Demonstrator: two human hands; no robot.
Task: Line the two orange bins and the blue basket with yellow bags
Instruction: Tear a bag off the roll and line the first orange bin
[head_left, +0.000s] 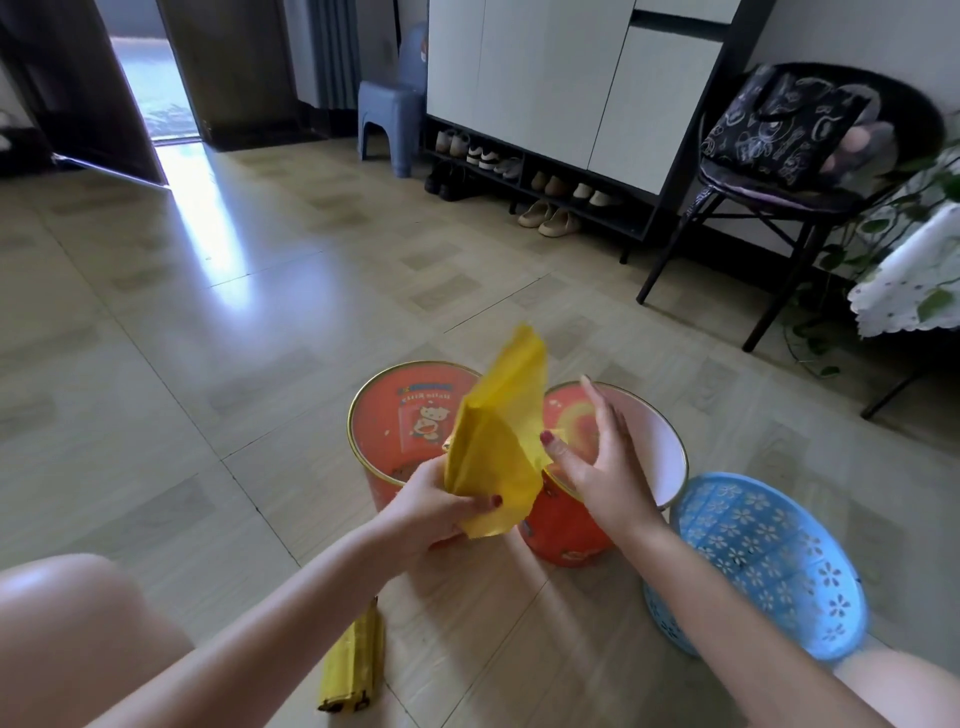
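Observation:
Two orange bins stand side by side on the floor: the left bin (387, 415) has a cartoon print inside, the right bin (566, 525) has a white lining. A blue perforated basket (769, 561) sits just right of them. My left hand (441, 504) grips the lower end of a folded yellow bag (498, 436) held up over the gap between the bins. My right hand (597, 462) pinches the bag's right edge with the thumb while the other fingers spread straight above the right bin.
A folded stack of yellow bags (356, 670) lies on the floor by my left forearm. Behind stand a shoe cabinet (561, 93), a grey stool (389, 124) and a black chair (789, 171) with a bag. My knees frame the bottom corners.

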